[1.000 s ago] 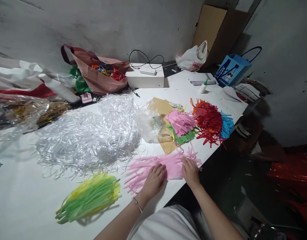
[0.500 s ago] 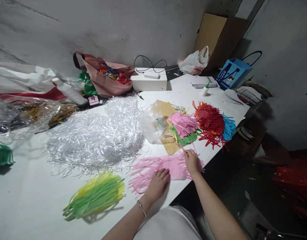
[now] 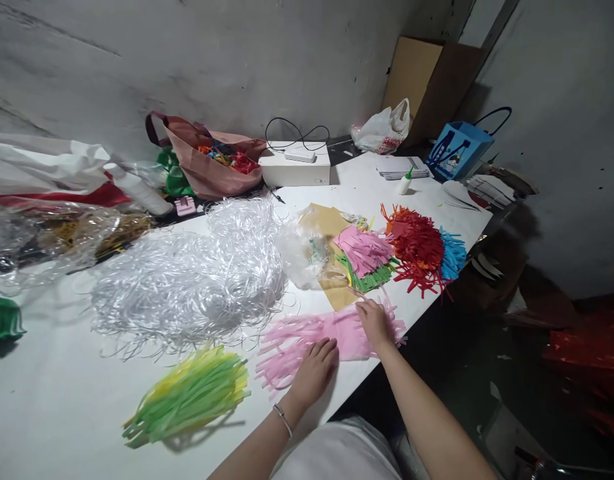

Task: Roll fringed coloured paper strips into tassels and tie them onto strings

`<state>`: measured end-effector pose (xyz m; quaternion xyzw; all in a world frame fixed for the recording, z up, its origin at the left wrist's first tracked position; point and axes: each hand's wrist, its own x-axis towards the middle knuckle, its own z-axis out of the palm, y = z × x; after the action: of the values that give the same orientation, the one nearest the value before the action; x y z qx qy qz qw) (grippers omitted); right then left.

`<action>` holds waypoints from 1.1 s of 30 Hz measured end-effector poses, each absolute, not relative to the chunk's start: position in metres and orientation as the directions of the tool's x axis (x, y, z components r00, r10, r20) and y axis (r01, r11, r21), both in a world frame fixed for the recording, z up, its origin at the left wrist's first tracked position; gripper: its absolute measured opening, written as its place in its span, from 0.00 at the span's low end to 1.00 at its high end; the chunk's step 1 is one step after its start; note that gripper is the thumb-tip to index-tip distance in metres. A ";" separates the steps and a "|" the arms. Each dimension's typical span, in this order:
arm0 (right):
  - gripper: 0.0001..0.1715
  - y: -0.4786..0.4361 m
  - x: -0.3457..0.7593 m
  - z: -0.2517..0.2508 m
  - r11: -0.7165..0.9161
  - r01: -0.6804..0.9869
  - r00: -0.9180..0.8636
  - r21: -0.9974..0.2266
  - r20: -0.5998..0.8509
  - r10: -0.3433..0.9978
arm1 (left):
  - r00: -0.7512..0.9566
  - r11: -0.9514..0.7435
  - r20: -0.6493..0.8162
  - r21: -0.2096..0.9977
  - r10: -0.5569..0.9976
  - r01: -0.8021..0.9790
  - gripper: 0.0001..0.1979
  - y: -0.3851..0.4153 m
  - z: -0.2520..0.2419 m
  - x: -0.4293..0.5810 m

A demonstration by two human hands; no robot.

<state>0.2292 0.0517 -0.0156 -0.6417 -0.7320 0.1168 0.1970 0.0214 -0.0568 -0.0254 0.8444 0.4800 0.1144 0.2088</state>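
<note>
A pink fringed paper piece lies flat near the front edge of the white table. My left hand rests flat on its lower middle, fingers stretched out. My right hand lies on the piece's right part, fingers curled down onto the fringe near the top edge. A green and yellow fringed bundle lies to the left of my left hand.
A big heap of white shredded strips fills the middle. Pink, green, red and blue fringed pieces lie at the right on brown paper. A white box, a pink bag, a glue bottle and a blue bag stand at the back.
My right hand moved up along the pink piece toward its top edge, then shifted slightly left. My left hand stayed on the paper. The view drifted a little.
</note>
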 end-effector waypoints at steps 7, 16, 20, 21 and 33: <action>0.22 -0.031 0.389 0.000 -0.372 0.863 0.438 -0.342 0.136 0.889 | 0.498 -0.442 0.008 0.474 0.867 0.761 0.18 -0.056 -0.028 0.022; 0.26 -0.075 0.300 -0.015 0.237 0.935 -0.193 -0.264 0.181 0.964 | 0.509 -0.483 0.087 0.482 0.856 0.731 0.14 -0.049 -0.034 0.021; 0.21 -0.052 0.231 -0.020 0.535 0.760 -0.469 -0.368 0.259 0.845 | 0.529 -0.503 0.097 0.490 0.843 0.712 0.15 -0.049 -0.032 0.019; 0.18 -0.047 0.224 -0.023 0.546 0.740 -0.469 -0.393 0.279 0.838 | 0.532 -0.504 0.095 0.491 0.841 0.710 0.15 -0.049 -0.032 0.018; 0.08 -0.014 0.221 -0.029 0.278 0.842 -0.232 -0.462 0.154 0.960 | 0.256 -0.057 -0.242 0.615 0.936 0.786 0.14 -0.015 -0.012 0.019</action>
<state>0.2214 -0.0144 -0.0290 -0.5837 -0.7719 0.1424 0.2078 0.0188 -0.0146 -0.0121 0.7183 0.5994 0.1115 0.3351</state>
